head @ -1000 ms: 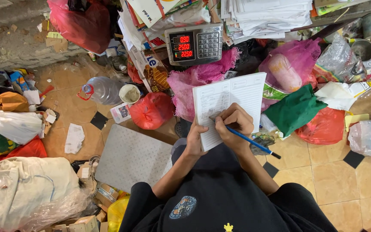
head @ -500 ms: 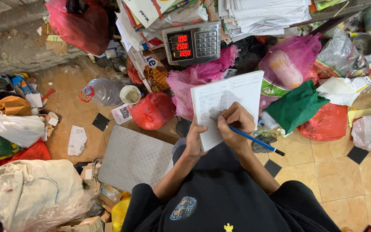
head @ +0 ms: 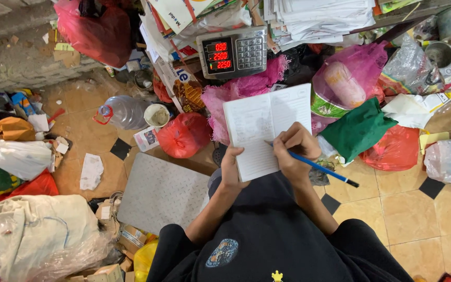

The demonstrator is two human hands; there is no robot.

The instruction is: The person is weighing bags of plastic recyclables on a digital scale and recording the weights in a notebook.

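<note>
Fingers of the right hand (head: 296,151) pinch a blue pen (head: 319,168), tip on the right page of an open notebook (head: 267,128); left hand (head: 232,169) curls around its lower left edge. Left page carries faint writing; right page looks mostly unfilled, so entry seems partway. Beyond, a digital scale (head: 232,52) shows red digits.

The person wears a black short-sleeved top (head: 272,230) that fills the lower middle of the frame, its sleeves ending above the elbows and leaving both forearms bare. On the chest, toward the lower left of the garment, sits a round blue-grey printed emblem (head: 223,253). At the very bottom edge, near the middle, shows a small yellow crown-shaped mark (head: 276,275). No watch, rings or gloves are worn on the left hand (head: 232,169) or the right hand (head: 294,151).
</note>
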